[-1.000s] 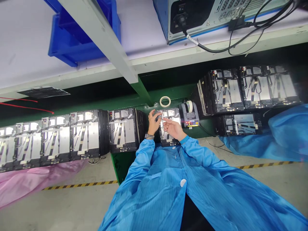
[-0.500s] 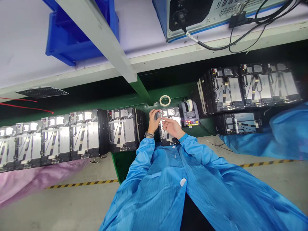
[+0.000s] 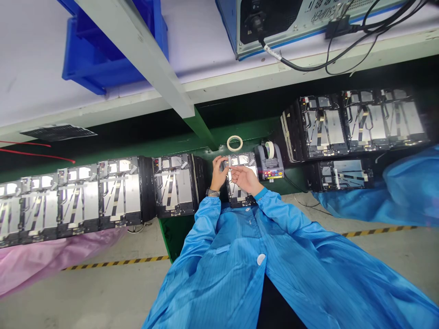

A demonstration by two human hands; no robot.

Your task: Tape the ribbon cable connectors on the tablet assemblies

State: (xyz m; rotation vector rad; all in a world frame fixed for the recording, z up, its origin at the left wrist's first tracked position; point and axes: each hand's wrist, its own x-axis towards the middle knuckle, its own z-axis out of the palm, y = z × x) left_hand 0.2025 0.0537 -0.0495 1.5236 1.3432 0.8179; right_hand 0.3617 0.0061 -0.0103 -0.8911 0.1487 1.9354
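Observation:
An opened flat electronic unit [image 3: 244, 159], with a black frame and silver panels, lies in front of my body on the green bench. My left hand [image 3: 218, 174] curls around its upper left corner, thumb and forefinger bent toward each other. Over the middle of the unit is my right hand [image 3: 247, 180], palm partly turned up. Its thumb and forefinger come together close to my left thumb; whatever is between them is too small to make out. Just behind the unit rests a roll of pale tape [image 3: 235, 143]. A grey tape dispenser [image 3: 269, 161] stands at its right.
Stacks of similar units [image 3: 173, 185] line the bench on the left, and more stacks [image 3: 325, 128] stand on the right. Overhead are a white shelf post [image 3: 137, 41], a blue bin [image 3: 103, 68] and a cabled instrument [image 3: 274, 23]. Other people's pink [image 3: 68, 251] and blue [image 3: 411, 187] sleeves show at both sides.
Both hands stay at the unit's upper left corner. My right fingers have shifted very slightly and look more curled; otherwise the view has only drifted a little.

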